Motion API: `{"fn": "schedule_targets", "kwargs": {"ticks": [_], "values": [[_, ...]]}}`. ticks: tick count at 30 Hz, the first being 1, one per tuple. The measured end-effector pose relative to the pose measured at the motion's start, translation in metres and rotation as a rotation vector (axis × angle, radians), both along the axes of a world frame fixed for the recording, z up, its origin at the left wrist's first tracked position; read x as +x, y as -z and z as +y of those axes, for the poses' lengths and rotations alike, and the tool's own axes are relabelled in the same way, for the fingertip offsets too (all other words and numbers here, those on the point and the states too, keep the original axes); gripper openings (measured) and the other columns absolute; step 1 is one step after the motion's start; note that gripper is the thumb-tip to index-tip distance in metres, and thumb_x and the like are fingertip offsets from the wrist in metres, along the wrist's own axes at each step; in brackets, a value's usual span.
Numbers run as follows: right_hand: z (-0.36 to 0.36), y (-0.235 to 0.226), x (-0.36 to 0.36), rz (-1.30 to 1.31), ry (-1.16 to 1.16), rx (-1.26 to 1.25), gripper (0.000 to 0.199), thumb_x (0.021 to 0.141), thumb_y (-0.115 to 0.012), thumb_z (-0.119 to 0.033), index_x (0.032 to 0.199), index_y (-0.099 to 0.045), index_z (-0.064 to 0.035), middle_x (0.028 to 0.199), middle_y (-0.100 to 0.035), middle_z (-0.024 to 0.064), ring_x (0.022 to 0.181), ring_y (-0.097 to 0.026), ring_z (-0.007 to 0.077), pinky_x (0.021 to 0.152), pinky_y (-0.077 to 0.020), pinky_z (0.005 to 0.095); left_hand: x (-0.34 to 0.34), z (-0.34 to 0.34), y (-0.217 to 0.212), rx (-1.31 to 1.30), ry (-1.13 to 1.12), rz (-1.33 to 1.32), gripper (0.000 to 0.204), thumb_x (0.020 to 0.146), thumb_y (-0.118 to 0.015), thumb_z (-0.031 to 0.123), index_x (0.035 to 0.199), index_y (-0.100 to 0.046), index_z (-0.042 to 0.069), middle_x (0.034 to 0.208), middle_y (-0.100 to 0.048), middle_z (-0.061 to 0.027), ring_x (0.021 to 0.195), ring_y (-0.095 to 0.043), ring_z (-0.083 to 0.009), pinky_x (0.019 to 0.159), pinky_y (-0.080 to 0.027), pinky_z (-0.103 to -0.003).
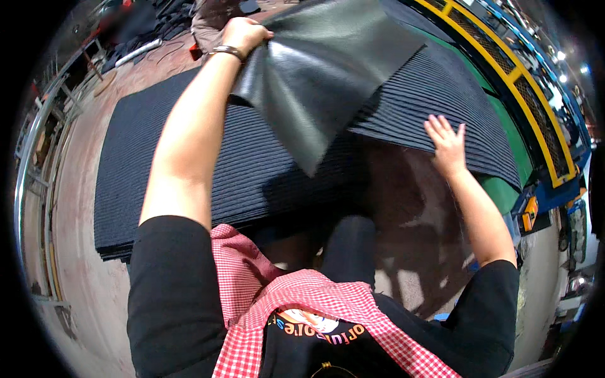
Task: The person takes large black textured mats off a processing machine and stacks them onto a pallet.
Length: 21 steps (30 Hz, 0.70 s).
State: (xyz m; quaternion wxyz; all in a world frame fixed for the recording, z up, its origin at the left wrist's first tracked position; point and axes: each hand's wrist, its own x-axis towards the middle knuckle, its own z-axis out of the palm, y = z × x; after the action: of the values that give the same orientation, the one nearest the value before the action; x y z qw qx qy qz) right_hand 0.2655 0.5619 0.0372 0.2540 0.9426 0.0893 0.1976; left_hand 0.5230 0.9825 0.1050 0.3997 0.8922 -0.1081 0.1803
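My left hand (pixel 244 36), raised at the far side, is closed on the edge of a black mat. Its lifted part hangs in folds and shows a smooth, shiny backing (pixel 321 60). Fingers spread, my right hand (pixel 449 146) rests flat on a dark ribbed mat (pixel 441 94) at the right, near its front edge. Whether the lifted part and this ribbed mat are one piece, I cannot tell. Below and left of the lifted part lies a stack of dark ribbed mats (pixel 151 145), partly covered by my left arm.
A green surface (pixel 502 192) shows beneath the ribbed mat at the right. Beyond it runs a yellow-framed machine guard (pixel 535 107). An orange-yellow device (pixel 530 213) sits near its close end. At the left stands a metal rail (pixel 28 170), with dark material (pixel 170 22) heaped on the floor farther back.
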Motion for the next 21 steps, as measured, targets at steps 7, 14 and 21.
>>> {"fn": "schedule_targets", "kwargs": {"ticks": [7,14,21], "values": [[0.241,0.086,0.070,0.305,-0.153,0.311,0.051,0.067,-0.054,-0.006,0.116,-0.047,-0.0155,0.125,-0.044,0.0026,0.120,-0.034,0.0200,0.093,-0.0190,0.0631,-0.047,0.264,0.051,-0.051,-0.210,0.188,0.027,0.063,-0.068,0.024,0.078,-0.064,0.002,0.071,-0.062,-0.0055,0.063,-0.055,-0.0134,0.061,-0.042,-0.026],[0.412,0.213,0.037,0.502,-0.432,0.516,0.050,0.072,-0.048,-0.015,0.122,-0.041,-0.0127,0.132,-0.033,0.0071,0.125,-0.025,0.0214,0.095,-0.0110,0.0630,-0.168,0.475,0.203,0.489,-0.569,0.279,0.026,0.071,-0.061,0.021,0.088,-0.061,0.001,0.087,-0.062,-0.0155,0.085,-0.059,-0.0284,0.076,-0.044,-0.038],[0.327,0.222,0.031,0.462,-0.169,0.482,0.068,0.061,-0.065,-0.020,0.124,-0.039,-0.0146,0.133,-0.029,0.0096,0.126,-0.023,0.0245,0.098,-0.0131,0.0566,-0.310,0.373,0.207,0.942,0.193,0.422,0.106,0.032,-0.078,0.050,0.126,-0.037,0.021,0.136,-0.019,-0.0211,0.123,-0.016,-0.0435,0.100,-0.015,-0.050]]}}
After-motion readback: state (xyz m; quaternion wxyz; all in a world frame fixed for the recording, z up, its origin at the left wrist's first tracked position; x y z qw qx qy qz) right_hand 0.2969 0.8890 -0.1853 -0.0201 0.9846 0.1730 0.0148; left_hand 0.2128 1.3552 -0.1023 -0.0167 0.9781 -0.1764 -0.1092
